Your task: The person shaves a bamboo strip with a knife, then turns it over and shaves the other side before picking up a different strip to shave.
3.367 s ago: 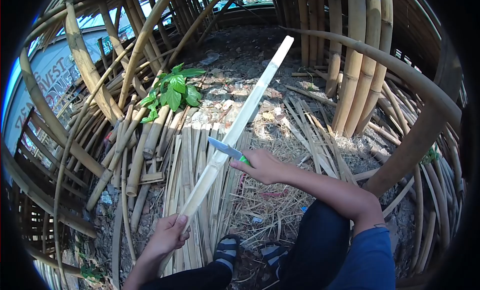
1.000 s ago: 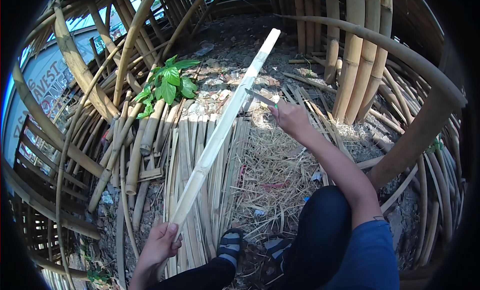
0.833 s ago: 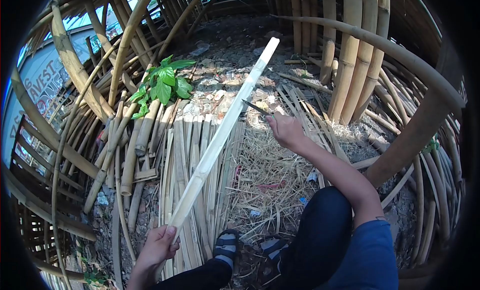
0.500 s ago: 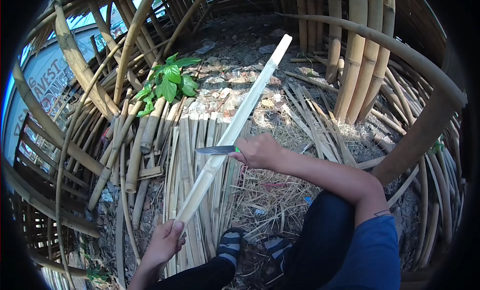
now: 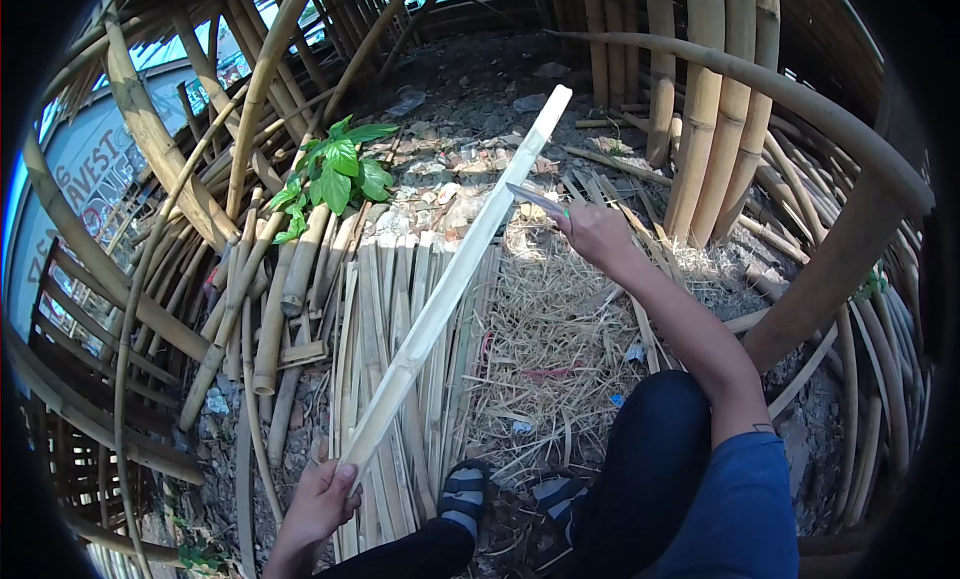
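Observation:
A long, pale split bamboo strip (image 5: 447, 284) slants from the lower left up to the far right. Its near end is gripped by my left hand (image 5: 318, 501), thumb on top and fingers wrapped beneath. My right hand (image 5: 597, 234) is closed around the handle of a knife (image 5: 537, 197); only a bit of green shows at the handle. The blade points left, its tip right at the strip's right edge, toward the far end. Under the strip, a row of split bamboo slats (image 5: 420, 269) lies on the ground.
Bamboo shavings (image 5: 550, 359) cover the ground right of the slats. Upright bamboo poles (image 5: 695, 119) stand at the right, with a curved pole (image 5: 800, 94) crossing them. A green leafy plant (image 5: 340, 164) grows at the left beside piled bamboo poles (image 5: 270, 319). My sandalled foot (image 5: 463, 494) is near the slats.
My right hand and the knife have moved up and right, from the strip's middle toward its far end. The strip's far end has dipped slightly; my left hand has shifted a little down and left.

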Demonstrator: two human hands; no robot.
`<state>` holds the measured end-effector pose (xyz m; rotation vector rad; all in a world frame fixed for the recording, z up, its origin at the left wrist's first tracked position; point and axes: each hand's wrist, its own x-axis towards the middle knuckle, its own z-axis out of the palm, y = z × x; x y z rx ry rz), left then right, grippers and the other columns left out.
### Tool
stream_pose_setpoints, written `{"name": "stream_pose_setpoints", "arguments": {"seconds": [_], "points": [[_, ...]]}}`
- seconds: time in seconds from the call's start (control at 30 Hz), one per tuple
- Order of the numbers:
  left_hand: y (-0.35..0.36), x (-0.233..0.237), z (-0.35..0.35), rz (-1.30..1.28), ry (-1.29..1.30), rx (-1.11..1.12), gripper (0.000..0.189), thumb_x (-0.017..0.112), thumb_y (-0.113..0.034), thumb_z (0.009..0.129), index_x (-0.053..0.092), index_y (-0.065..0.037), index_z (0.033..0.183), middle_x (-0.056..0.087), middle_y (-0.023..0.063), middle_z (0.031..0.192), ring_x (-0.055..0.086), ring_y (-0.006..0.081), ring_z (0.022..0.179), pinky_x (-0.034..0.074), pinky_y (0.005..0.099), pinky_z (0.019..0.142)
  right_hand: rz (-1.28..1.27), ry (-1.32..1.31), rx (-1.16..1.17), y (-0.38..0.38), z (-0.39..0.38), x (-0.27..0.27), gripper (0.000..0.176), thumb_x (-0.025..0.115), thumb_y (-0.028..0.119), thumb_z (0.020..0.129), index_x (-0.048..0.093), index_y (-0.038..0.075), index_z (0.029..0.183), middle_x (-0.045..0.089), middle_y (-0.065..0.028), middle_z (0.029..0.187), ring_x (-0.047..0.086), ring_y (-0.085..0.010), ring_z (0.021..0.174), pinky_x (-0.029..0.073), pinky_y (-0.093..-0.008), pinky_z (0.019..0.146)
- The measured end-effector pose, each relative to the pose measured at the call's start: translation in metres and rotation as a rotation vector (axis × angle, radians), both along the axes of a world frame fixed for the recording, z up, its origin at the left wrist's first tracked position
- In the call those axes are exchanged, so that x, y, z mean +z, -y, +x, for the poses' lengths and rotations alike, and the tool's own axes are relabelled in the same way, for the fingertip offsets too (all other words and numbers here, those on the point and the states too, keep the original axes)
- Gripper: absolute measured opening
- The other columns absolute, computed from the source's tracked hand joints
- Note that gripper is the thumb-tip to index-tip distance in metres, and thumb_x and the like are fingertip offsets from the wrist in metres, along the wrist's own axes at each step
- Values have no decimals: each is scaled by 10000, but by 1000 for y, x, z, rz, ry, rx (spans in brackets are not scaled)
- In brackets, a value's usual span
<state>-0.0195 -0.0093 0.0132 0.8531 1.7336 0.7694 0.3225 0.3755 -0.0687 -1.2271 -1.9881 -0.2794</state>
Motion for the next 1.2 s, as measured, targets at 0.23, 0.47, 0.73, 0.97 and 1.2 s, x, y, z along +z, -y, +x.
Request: {"name": "stream_pose_setpoints", "arguments": {"seconds": [0.23,0.47,0.73,0.97,1.2], "points": [[-14,-13,5,-17,40,1,319,502,-293,1059,568,-17,913,496,-10,644,418,57,488,339,222,430,-75,-48,269,32,-7,-4,478,439,436,1038,576,36,814,613,-177,581,623,-375,505,486,-496,473],[-23,0,11,-21,113,-22,395,465,-372,1065,545,-21,903,456,-3,618,372,71,466,312,228,419,123,132,703,108,-79,29,456,566,458,970,536,67,737,556,-88,529,589,-284,424,469,-422,379],[-16,6,6,-62,123,-32,445,457,-462,1045,534,-49,897,429,7,577,329,82,435,273,243,395,339,185,536,52,-59,19,484,567,477,967,507,84,690,527,-56,517,540,-211,375,430,-355,332],[-15,7,9,-58,163,-34,441,454,-407,1062,538,-2,910,421,13,587,322,72,454,286,234,404,399,286,446,12,-31,17,479,539,462,987,532,79,700,551,-79,528,562,-207,397,432,-337,344],[-8,-8,-2,-156,227,-62,466,467,-456,1040,554,-26,883,426,21,557,342,99,424,287,249,399,-84,-72,97,9,7,3,553,402,440,1047,578,7,750,620,-201,611,631,-403,552,503,-484,508]]}}
